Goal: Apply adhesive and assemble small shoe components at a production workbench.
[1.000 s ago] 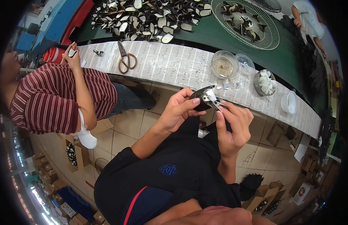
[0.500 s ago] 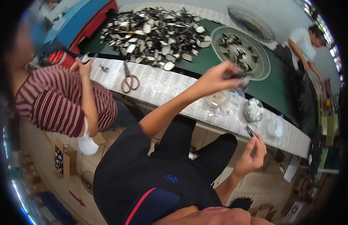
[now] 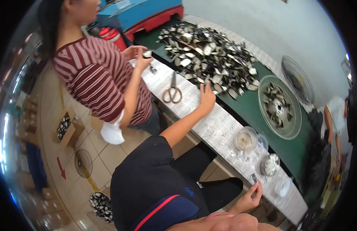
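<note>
A wide heap of curved black-and-white pieces, like shell or rind slices, lies on the green table. At its near edge, my left hand reaches out with its fingertips at one of these pieces, seemingly pinching it. My right hand is lower right, thumb and fingers closed on a small dark, shiny thing, too small to name. Just beyond it stand a bowl of white lumps and a clear tub. A round container with pale contents sits farther left.
Scissors lie on the pale strip along the table's front. A round mesh basket holds more pieces, with a dark fan grille behind it. A co-worker in a striped shirt stands close on my left; another person is far right.
My left hand has moved from over the mesh basket, leftward to the heap's edge. My right hand still pinches the small dark thing. The whole view has turned toward the left.
</note>
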A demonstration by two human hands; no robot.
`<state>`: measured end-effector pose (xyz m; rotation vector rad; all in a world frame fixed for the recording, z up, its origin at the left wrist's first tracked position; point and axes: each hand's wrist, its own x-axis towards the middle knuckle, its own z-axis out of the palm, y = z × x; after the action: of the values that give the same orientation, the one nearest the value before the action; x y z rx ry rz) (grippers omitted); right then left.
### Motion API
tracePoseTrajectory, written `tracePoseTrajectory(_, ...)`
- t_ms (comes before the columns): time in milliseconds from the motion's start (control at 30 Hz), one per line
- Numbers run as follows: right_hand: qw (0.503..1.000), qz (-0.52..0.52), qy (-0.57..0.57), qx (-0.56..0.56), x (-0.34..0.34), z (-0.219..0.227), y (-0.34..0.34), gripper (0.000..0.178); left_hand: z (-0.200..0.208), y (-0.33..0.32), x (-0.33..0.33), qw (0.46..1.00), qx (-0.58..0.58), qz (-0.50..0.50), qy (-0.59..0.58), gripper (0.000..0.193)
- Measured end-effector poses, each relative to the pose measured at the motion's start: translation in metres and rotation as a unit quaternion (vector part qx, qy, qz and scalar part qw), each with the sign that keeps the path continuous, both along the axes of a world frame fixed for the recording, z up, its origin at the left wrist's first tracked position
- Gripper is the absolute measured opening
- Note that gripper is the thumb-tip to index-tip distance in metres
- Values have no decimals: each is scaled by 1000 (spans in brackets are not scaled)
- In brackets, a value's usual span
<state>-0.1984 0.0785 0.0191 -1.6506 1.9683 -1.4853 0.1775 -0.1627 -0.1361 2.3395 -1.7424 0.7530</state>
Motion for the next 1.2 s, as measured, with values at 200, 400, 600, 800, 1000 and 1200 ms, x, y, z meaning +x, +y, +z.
tracePoseTrajectory(200,997,70,8,25,32,-5,-7,15,30,15,42,952,-54,-111,279,19)
tracePoseTrajectory(400,992,98,-43,65,48,-19,-17,15,41,71,20,702,-164,-129,681,27)
tracePoseTrajectory(600,985,124,-98,72,70,-9,-23,15,52,129,-31,250,-103,-80,960,19)
tracePoseTrajectory(800,976,178,-101,73,79,-18,-22,13,38,173,-65,215,17,-104,971,24)
tracePoseTrajectory(1000,972,180,-127,77,75,-20,-15,16,49,187,-73,247,55,-153,955,28)
tracePoseTrajectory(1200,972,141,-169,82,59,-15,-13,18,74,195,-80,247,63,-182,950,29)
